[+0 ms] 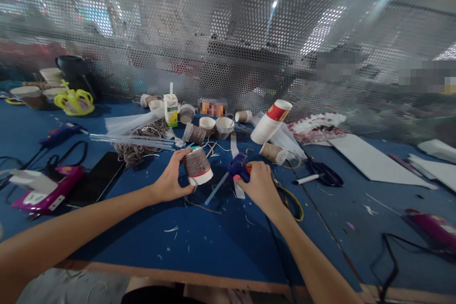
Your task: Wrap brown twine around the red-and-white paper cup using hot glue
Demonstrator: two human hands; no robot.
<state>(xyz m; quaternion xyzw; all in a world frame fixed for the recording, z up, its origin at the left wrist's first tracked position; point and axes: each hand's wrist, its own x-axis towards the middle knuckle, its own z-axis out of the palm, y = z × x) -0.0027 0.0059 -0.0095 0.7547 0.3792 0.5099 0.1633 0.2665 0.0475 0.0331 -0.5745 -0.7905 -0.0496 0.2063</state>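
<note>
My left hand (171, 180) grips a paper cup (197, 167) wrapped in brown twine, holding it tilted just above the blue table (213, 242). My right hand (258, 185) is closed around a blue hot glue gun (237, 168), whose nozzle points left toward the cup. A clear glue stick (215, 188) juts from the gun's rear toward me. A loose end of twine (199, 205) trails on the table under the cup.
A tangle of twine (137, 147), glue sticks (131, 140), a drink carton (171, 109), several paper cups (270, 121), scissors (324, 173), a marker (306, 179), white boards (370, 161) and pink glue guns (46, 192) lie about. A perforated metal screen (228, 47) closes off the back.
</note>
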